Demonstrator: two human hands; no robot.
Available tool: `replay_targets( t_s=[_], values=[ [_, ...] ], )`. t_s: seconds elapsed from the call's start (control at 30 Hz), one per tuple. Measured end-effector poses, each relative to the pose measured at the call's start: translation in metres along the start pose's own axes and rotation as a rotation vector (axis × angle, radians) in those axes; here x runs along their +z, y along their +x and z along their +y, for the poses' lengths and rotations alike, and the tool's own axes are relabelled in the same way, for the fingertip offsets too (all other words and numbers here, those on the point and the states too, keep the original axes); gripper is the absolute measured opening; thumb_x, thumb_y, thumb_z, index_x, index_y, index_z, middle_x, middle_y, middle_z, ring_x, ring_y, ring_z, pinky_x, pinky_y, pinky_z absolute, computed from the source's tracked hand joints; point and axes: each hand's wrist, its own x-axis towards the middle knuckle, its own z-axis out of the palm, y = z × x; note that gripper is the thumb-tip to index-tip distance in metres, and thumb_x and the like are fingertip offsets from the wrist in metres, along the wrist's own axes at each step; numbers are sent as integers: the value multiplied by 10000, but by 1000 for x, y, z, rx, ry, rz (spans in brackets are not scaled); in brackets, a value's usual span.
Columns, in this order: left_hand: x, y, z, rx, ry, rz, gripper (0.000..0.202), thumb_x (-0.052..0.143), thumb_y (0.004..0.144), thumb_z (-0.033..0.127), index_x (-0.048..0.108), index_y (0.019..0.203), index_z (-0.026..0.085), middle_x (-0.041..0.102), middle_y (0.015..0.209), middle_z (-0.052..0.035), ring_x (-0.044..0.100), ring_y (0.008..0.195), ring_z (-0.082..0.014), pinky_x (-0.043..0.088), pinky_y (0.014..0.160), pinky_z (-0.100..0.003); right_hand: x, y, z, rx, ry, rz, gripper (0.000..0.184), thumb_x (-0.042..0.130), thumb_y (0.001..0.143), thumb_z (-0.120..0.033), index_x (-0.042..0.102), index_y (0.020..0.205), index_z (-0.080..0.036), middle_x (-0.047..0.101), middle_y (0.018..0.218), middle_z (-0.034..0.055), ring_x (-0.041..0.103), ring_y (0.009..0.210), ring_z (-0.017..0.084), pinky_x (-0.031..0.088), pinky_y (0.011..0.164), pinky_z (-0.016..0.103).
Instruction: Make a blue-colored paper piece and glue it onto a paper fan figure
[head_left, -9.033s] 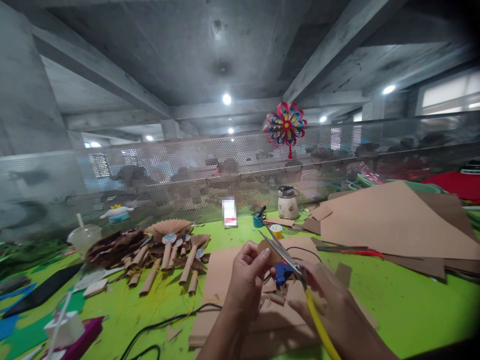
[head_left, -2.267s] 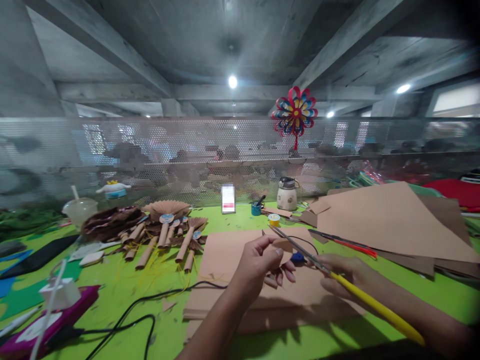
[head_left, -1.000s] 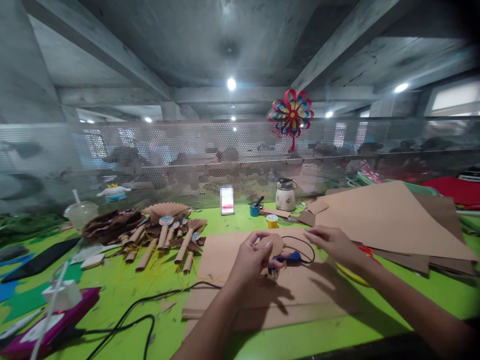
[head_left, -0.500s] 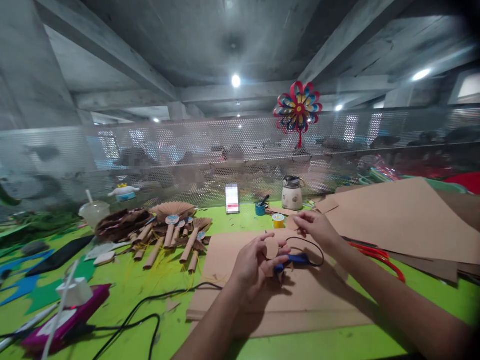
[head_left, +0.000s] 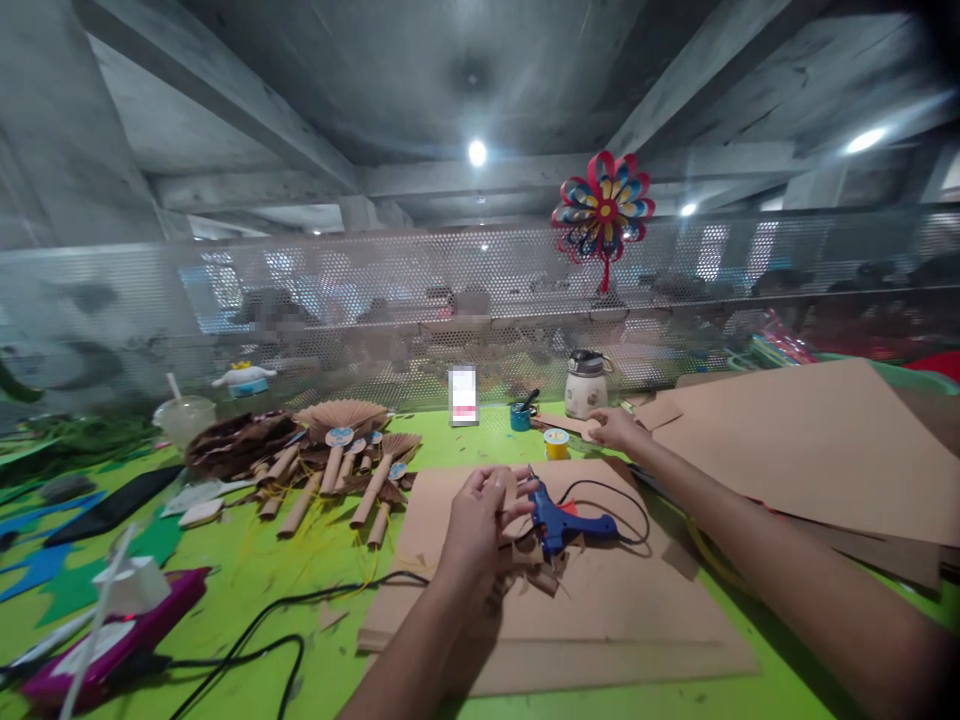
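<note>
My left hand (head_left: 480, 515) is closed on a small brown paper disc, held edge-on above a stack of brown cardboard sheets (head_left: 600, 610). Just right of it a blue glue gun (head_left: 562, 520) lies on the cardboard with its black cord looping behind. My right hand (head_left: 615, 428) reaches to the far side of the table. Its fingertips are gathered on a brown paper scrap (head_left: 570, 424) beside a yellow tape roll (head_left: 556, 441). Small brown offcuts lie under the glue gun.
Folded paper fans on tube handles (head_left: 337, 470) are piled at the left. Large brown sheets (head_left: 810, 450) cover the right. A white jar (head_left: 586, 395), a blue cup (head_left: 519, 413), a black cable (head_left: 300, 610) and a perforated screen (head_left: 375, 300) with a pinwheel (head_left: 602, 210) surround them.
My right hand has put down the yellow-handled scissors and stretched out to the scrap by the tape roll. My left hand kept the disc and moved left, uncovering the glue gun.
</note>
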Motion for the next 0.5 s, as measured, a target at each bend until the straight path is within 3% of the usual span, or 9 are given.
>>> replay_targets(
  t_s=[0.1, 0.23, 0.4, 0.5],
  values=[
    [-2, 1, 0, 24, 9, 63, 104, 604, 853, 223, 563, 860, 127, 716, 981, -144, 709, 850, -189, 563, 652, -217, 4, 4, 0, 50, -32, -171, 303, 577, 915, -305, 577, 1187, -169, 599, 1202, 78, 624, 983, 213, 537, 811, 403],
    [-5, 3, 0, 38, 3, 100, 118, 585, 866, 242, 564, 846, 127, 724, 916, -142, 716, 788, -189, 549, 580, -205, 3, -1, -1, 71, -84, -257, 307, 575, 917, -309, 574, 1189, -167, 601, 1196, 77, 625, 982, 215, 537, 813, 406],
    [-5, 5, -2, 40, -53, 88, 44, 553, 862, 175, 543, 868, 133, 720, 921, -149, 715, 837, -194, 569, 721, -258, -1, -13, 4, 70, -200, -190, 271, 558, 928, -304, 587, 1173, -192, 596, 1213, 78, 619, 991, 203, 531, 830, 397],
    [-3, 4, -3, 32, -83, 51, 149, 531, 818, 75, 543, 959, 122, 714, 950, -156, 710, 870, -202, 559, 830, -316, -8, -19, 9, 35, -256, -94, 278, 560, 926, -303, 581, 1179, -188, 594, 1215, 82, 616, 1002, 206, 525, 843, 410]
  ],
)
